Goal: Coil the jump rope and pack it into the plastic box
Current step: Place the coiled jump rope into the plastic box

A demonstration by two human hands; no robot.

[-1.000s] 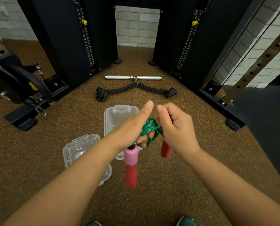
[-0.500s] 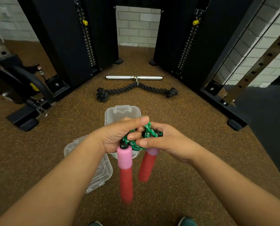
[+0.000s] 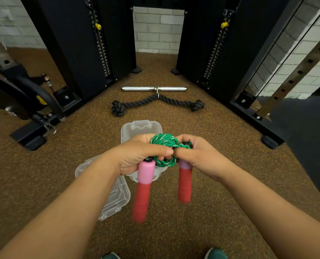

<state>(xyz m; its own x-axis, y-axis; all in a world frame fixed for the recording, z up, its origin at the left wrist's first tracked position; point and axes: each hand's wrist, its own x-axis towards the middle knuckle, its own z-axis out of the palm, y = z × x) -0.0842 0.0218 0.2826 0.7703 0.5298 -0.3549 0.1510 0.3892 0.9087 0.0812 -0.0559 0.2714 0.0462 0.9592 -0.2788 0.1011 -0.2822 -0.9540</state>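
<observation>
From the head camera, we see the left hand [image 3: 136, 156] and right hand [image 3: 196, 157] side by side, fingers curled tight around the bundled green jump rope [image 3: 164, 146], its two red handles hanging down. Beneath them on the floor sits the open plastic box [image 3: 142, 128], its lid [image 3: 116, 199] lying just beside it.

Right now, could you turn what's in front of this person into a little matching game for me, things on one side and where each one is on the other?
Things:
1. green rope coil
2. clear lid
3. plastic box
4. metal bar

Places:
A. on the floor right under the hands, open
B. farthest away, between the black machine columns
C. held up between the left hand and right hand
D. on the floor, partly under the left forearm

Pairs: 1-C, 2-D, 3-A, 4-B
</observation>
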